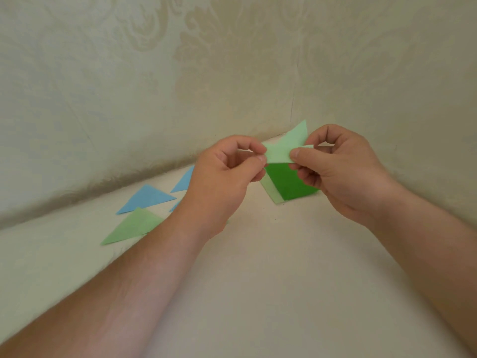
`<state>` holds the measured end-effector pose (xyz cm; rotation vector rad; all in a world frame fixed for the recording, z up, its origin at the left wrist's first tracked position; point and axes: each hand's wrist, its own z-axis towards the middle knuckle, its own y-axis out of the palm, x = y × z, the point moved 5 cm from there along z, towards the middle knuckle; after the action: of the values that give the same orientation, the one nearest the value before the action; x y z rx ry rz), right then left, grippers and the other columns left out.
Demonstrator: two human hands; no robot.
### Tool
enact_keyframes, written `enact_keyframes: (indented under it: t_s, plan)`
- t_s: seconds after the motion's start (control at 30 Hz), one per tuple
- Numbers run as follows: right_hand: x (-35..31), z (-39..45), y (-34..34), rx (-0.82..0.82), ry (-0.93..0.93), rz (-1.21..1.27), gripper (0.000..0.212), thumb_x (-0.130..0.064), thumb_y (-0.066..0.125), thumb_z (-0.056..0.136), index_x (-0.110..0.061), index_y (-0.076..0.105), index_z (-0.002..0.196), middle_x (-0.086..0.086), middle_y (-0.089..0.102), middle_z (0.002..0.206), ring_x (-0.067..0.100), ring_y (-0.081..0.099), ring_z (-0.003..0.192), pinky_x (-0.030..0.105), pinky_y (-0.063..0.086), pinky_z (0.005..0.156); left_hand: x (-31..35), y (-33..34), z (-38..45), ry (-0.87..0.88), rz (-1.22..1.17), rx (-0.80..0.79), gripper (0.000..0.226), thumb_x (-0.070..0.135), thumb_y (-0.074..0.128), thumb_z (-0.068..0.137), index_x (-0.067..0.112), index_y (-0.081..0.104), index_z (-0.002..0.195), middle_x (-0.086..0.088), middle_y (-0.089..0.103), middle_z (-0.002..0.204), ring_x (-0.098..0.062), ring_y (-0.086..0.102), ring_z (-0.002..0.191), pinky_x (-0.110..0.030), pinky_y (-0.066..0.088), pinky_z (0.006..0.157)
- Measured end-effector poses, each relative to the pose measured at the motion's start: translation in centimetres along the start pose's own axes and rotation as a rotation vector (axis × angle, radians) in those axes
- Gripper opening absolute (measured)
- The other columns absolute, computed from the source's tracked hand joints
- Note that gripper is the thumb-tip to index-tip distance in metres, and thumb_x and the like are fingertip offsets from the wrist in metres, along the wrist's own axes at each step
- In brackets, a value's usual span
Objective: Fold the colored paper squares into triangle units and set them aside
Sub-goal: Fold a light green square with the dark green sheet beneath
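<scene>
Hands at work over a pale table (271, 267): a person holds a light green paper sheet (280, 151) in the air between both hands, above the far middle of the surface. The left hand (227, 177) pinches the sheet's left end between thumb and curled fingers (254, 147), while the right hand (343, 174) pinches its right end, thumb on the near face and fingers (313, 136) curled behind. The sheet is bent — one corner rises toward the wall and a narrow flap shows at the right thumb.

Directly beneath the held sheet, at the far edge of the table, lies a stack of paper squares (289, 184), its top sheet dark green, with a paler green sheet peeking out at its left and near edges. The right hand hides part of the stack.

To the left, four folded triangles lie flat on the table. A light green triangle (129, 227) is nearest; just beyond it, touching or overlapping its far tip, is a blue triangle (147, 200). A second blue triangle (184, 180) lies farther right, partly hidden by the left hand, and a sliver of another blue piece (175, 205) shows beside the left wrist — its shape cannot be made out.

Both bare forearms reach in from the near edge. A cream wall with a faint damask pattern (206, 47) rises behind the table.
</scene>
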<state>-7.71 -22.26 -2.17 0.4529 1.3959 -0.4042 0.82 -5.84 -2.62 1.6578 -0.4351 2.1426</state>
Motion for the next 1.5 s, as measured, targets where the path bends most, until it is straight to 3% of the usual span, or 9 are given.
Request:
enact_keyframes:
  t_s: [0.17,0.27,0.43,0.63,0.8,0.93,1.07,1.23,1.5]
  plan:
    - [-0.1,0.0,-0.1,-0.016,0.035,0.067,0.024,0.002,0.067,0.090,-0.020,0.062,0.086,0.003,0.065,0.064,0.015,0.053,0.058,0.028,0.043,0.060,0.6,0.1,-0.3,0.201,0.210,-0.080,0.027,-0.002,0.077,0.088,0.023,0.076,0.097,0.010,0.075,0.086,-0.004,0.068,0.078,-0.019,0.054,0.077]
    - [0.0,-0.1,0.2,-0.077,0.075,0.104,0.025,0.001,0.066,0.091,-0.022,0.071,0.083,0.002,0.063,0.064,0.014,0.051,0.059,0.025,0.043,0.059,1.0,-0.4,-0.3,0.347,0.348,0.002,0.027,0.009,0.081,0.087,0.035,0.076,0.092,0.017,0.075,0.089,-0.003,0.070,0.083,-0.017,0.052,0.078]
    - [0.1,-0.1,0.3,-0.166,0.119,0.148,0.008,-0.013,0.072,0.091,-0.016,0.074,0.084,0.002,0.063,0.069,0.013,0.053,0.061,0.022,0.045,0.059,1.6,-0.9,-0.2,0.429,0.344,0.086,0.021,0.010,0.081,0.086,0.030,0.077,0.093,0.006,0.068,0.104,-0.006,0.070,0.091,-0.020,0.055,0.082]
    - [-1.2,-0.2,-0.5,-0.128,-0.207,-0.200,0.012,-0.031,0.085,0.073,-0.028,0.080,0.084,-0.002,0.037,0.063,0.016,0.032,0.059,0.026,0.028,0.054,1.3,-1.1,0.0,0.263,0.199,0.086,0.020,0.011,0.080,0.089,0.031,0.078,0.089,0.011,0.078,0.084,-0.007,0.072,0.079,-0.022,0.054,0.078]
    - [-1.5,-0.1,-0.9,-0.039,-0.433,-0.448,0.021,-0.022,0.084,0.084,-0.042,0.076,0.085,-0.014,0.055,0.075,0.009,0.049,0.068,0.017,0.039,0.062,1.1,-0.6,0.0,0.135,0.079,0.060,0.020,0.003,0.077,0.088,0.023,0.078,0.084,0.011,0.072,0.069,-0.002,0.062,0.064,-0.016,0.048,0.065]
    - [-1.2,0.1,-0.9,-0.035,-0.392,-0.453,0.019,-0.020,0.081,0.087,-0.039,0.076,0.086,-0.018,0.066,0.078,0.008,0.057,0.073,0.020,0.045,0.066,0.8,-0.7,0.2,0.086,0.054,0.054,0.022,0.004,0.078,0.087,0.025,0.079,0.081,0.005,0.071,0.070,-0.011,0.061,0.068,-0.033,0.051,0.075]
    - [-1.2,0.1,-1.0,-0.031,-0.319,-0.382,0.017,-0.016,0.078,0.089,-0.032,0.078,0.083,-0.018,0.072,0.074,-0.001,0.061,0.071,0.012,0.046,0.066,0.7,-0.9,0.3,0.043,0.064,0.047,0.018,0.007,0.079,0.086,0.024,0.079,0.083,0.006,0.071,0.069,-0.009,0.060,0.067,-0.029,0.049,0.072]
    - [-0.8,0.4,-1.0,-0.004,-0.253,-0.399,0.021,-0.016,0.076,0.091,-0.032,0.079,0.077,-0.004,0.076,0.081,0.006,0.062,0.072,0.029,0.052,0.071,0.5,-1.2,0.5,-0.017,0.074,0.025,0.011,0.009,0.081,0.085,0.020,0.080,0.086,0.009,0.071,0.067,-0.004,0.060,0.063,-0.020,0.049,0.068]
    - [0.0,0.7,-1.2,-0.014,-0.180,-0.386,0.015,-0.017,0.074,0.093,-0.022,0.077,0.079,0.010,0.074,0.083,0.016,0.061,0.074,0.038,0.051,0.072,-0.2,-1.2,0.7,-0.114,0.026,-0.027,0.014,0.026,0.081,0.074,0.023,0.084,0.087,0.003,0.069,0.070,-0.014,0.058,0.069,-0.043,0.044,0.078]
